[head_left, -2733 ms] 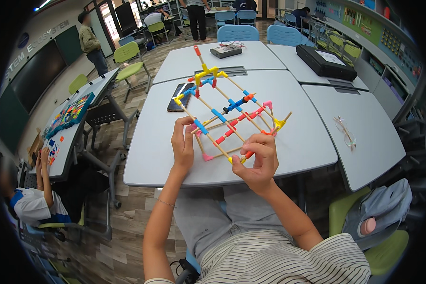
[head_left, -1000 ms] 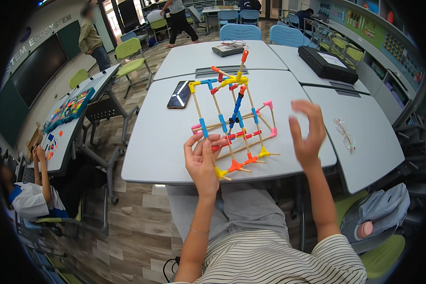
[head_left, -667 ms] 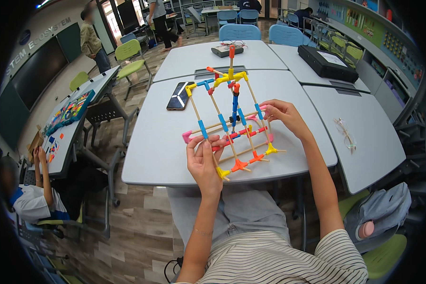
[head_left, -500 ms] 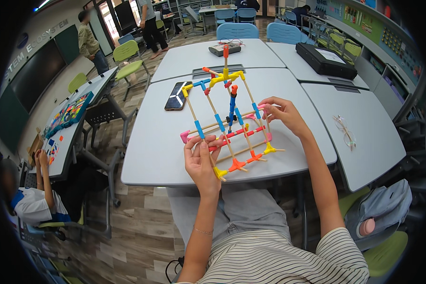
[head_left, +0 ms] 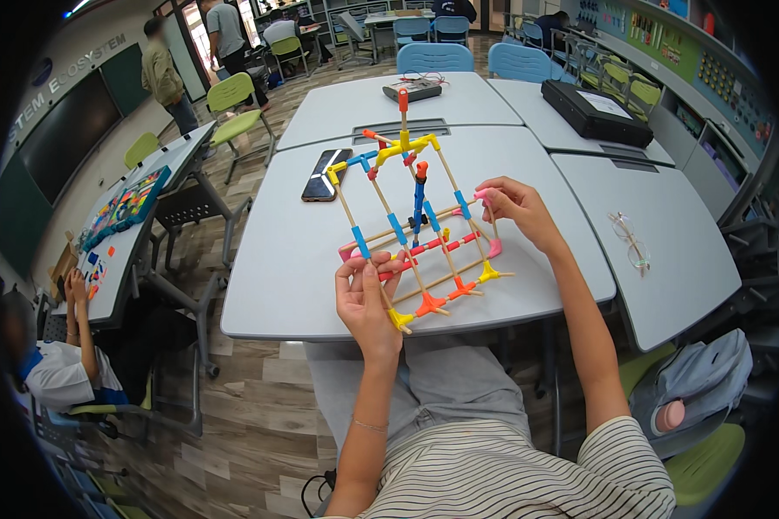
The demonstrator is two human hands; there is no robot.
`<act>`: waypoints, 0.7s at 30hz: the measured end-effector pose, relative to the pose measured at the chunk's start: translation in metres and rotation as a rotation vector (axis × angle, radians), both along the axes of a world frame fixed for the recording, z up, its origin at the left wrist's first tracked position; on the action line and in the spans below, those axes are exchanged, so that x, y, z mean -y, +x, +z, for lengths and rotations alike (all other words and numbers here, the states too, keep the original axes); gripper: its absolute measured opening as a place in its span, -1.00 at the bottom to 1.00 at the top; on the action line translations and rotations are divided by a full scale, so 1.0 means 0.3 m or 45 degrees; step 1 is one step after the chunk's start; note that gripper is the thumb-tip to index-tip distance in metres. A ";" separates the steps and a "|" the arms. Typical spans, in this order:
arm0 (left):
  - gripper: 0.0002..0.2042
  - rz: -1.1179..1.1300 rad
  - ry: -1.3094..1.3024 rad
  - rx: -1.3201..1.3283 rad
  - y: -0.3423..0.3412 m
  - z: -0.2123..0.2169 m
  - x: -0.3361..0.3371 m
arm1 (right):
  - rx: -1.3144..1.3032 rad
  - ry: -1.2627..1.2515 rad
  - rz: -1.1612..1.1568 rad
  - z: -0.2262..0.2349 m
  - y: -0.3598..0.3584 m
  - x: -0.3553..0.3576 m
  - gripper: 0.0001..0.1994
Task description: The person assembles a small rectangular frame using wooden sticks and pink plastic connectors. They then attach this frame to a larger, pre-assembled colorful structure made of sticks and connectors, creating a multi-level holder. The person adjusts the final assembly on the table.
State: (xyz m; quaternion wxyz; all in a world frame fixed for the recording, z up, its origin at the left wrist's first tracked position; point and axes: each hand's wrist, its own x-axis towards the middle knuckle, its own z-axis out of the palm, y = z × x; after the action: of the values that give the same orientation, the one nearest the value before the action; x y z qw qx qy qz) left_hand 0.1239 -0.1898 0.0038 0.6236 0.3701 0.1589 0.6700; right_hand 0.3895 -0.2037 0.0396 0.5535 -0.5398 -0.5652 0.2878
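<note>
A frame model (head_left: pixel 397 228) of thin wooden sticks and coloured plastic connectors stands tilted over the table's near side. Its lower front corners carry yellow and orange connectors, and an orange-capped stick rises from the yellow joint at its top. Inside the frame is a dark blue upright piece (head_left: pixel 419 203) with an orange tip. My left hand (head_left: pixel 368 294) is closed around the model's lower left sticks, beside a red connector; its fingertips are partly hidden. At the right side, my right hand (head_left: pixel 515 206) pinches a pink connector (head_left: pixel 483 199).
Left of the model lies a phone (head_left: pixel 325 176). A grey device (head_left: pixel 413 89) with wires sits at the far edge, a black case (head_left: pixel 597 112) at the far right. Glasses (head_left: pixel 631 240) rest on the right table. At left, another person sits by a table with a parts tray (head_left: pixel 128 210).
The model has shifted slightly left, its top leaning further that way; both hands keep their hold. In the background, a standing person has moved.
</note>
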 end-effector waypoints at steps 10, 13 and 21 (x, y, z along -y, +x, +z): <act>-0.88 0.017 0.032 0.025 0.008 0.000 0.005 | -0.021 0.010 -0.013 0.005 -0.011 0.011 -0.74; -0.89 0.004 0.025 0.028 0.010 -0.013 -0.002 | -0.041 0.012 -0.001 0.002 -0.010 0.009 -0.74; -0.89 0.007 0.005 0.034 0.020 -0.024 0.005 | -0.053 0.025 0.009 0.001 -0.014 0.010 -0.73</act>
State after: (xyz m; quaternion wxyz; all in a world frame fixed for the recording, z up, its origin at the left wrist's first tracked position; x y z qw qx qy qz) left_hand 0.1298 -0.1913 -0.0033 0.6232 0.3620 0.1501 0.6768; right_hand 0.3852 -0.2066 0.0398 0.5693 -0.5263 -0.5582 0.2955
